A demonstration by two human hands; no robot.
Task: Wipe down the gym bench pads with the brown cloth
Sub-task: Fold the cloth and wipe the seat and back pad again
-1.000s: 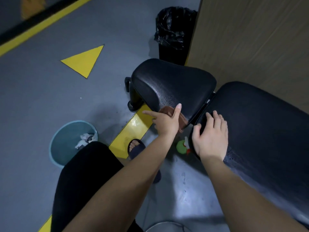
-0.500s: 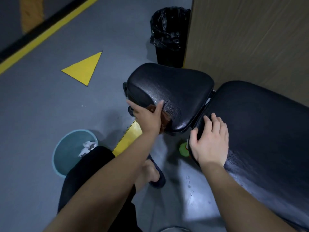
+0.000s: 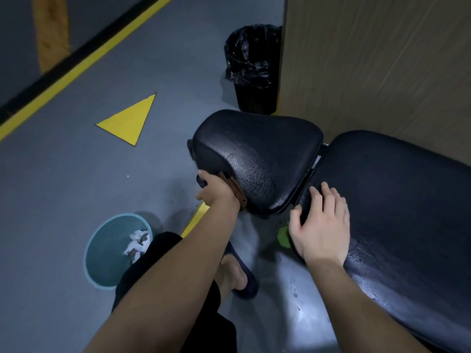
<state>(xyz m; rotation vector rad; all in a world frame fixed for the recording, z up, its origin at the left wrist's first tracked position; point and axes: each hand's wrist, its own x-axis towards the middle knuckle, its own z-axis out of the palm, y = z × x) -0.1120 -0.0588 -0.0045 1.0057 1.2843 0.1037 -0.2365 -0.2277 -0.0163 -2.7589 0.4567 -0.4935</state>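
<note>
The black seat pad (image 3: pixel 257 154) sits at the centre, and the long black back pad (image 3: pixel 397 200) stretches away to the right. My left hand (image 3: pixel 216 192) presses the brown cloth (image 3: pixel 235 188) against the seat pad's near left side; only a strip of the cloth shows past my palm. My right hand (image 3: pixel 319 222) lies flat, fingers spread, on the near left end of the back pad, beside the gap between the two pads. Wet streaks shine on the back pad's near edge.
A teal bucket (image 3: pixel 102 253) with crumpled paper stands on the floor at lower left, next to my knee. A black-lined bin (image 3: pixel 252 70) stands behind the seat pad against a wooden wall (image 3: pixel 377 59). A green object (image 3: pixel 283 236) lies under the bench. My sandalled foot (image 3: pixel 237 273) is below.
My left hand has slid the cloth leftward along the seat pad's near side, from the gap end to its left end. My right hand stays put on the back pad.
</note>
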